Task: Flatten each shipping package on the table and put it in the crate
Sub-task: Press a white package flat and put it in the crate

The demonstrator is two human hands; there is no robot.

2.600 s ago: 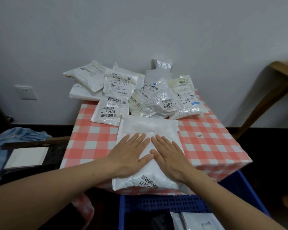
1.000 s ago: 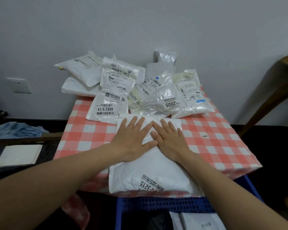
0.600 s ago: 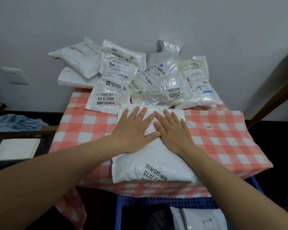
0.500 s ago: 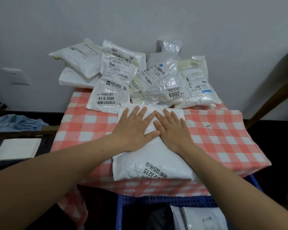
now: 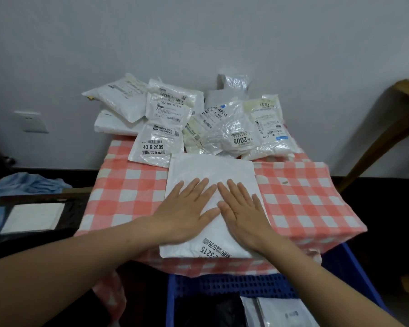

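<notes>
Both left hand (image 5: 187,214) & right hand (image 5: 242,217) are pressing flat, fingers straight, gripping nothing. White pkg (image 5: 210,172) is sitting right at table (image 5: 305,201) edge; pushing hard may be sliding it off, missing crate (image 5: 222,285).

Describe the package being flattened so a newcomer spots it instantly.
On the red-and-white checked table, look at the near edge, before the pile of labelled bags. The large plain white plastic mailer lies there, the only one pressed by the left hand and right hand.
</notes>
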